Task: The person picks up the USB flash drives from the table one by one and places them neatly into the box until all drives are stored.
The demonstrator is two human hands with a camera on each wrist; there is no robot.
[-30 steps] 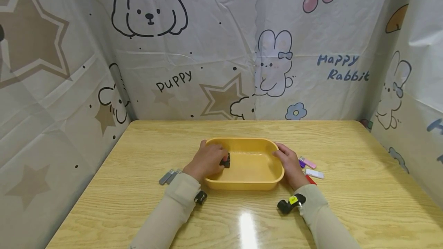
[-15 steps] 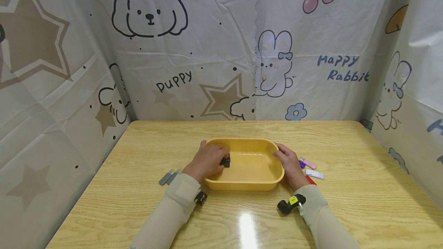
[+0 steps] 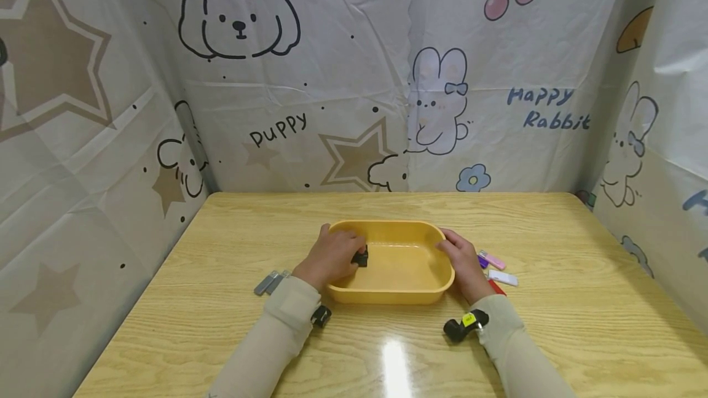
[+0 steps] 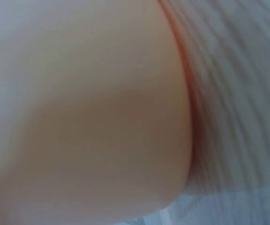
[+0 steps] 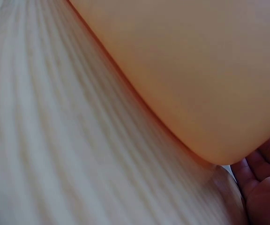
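Note:
A yellow oblong plastic basin (image 3: 387, 297) sits on the table between both hands. At its left end, my left hand (image 3: 329, 255) reaches over the rim and pinches a small black blocky object (image 3: 361, 257) inside between thumb and forefinger. The hand covers part of that object, so its kind is hidden. My right hand (image 3: 463, 261) grips the basin's right end, thumb over the rim and fingers outside. In the left wrist view the basin's wall (image 4: 125, 117) fills most of the picture. The right wrist view shows the basin's corner (image 5: 205, 93) with the right hand's fingers (image 5: 261, 164) beside it.
Two grey USB sticks (image 3: 266, 283) lie left of the basin by the left wrist. To the right are a pink USB stick (image 3: 492, 260), a purple one (image 3: 483, 261), a white one (image 3: 503, 277) and a red piece (image 3: 496, 288). Patterned cloth (image 3: 343, 78) hangs around the table (image 3: 232, 336).

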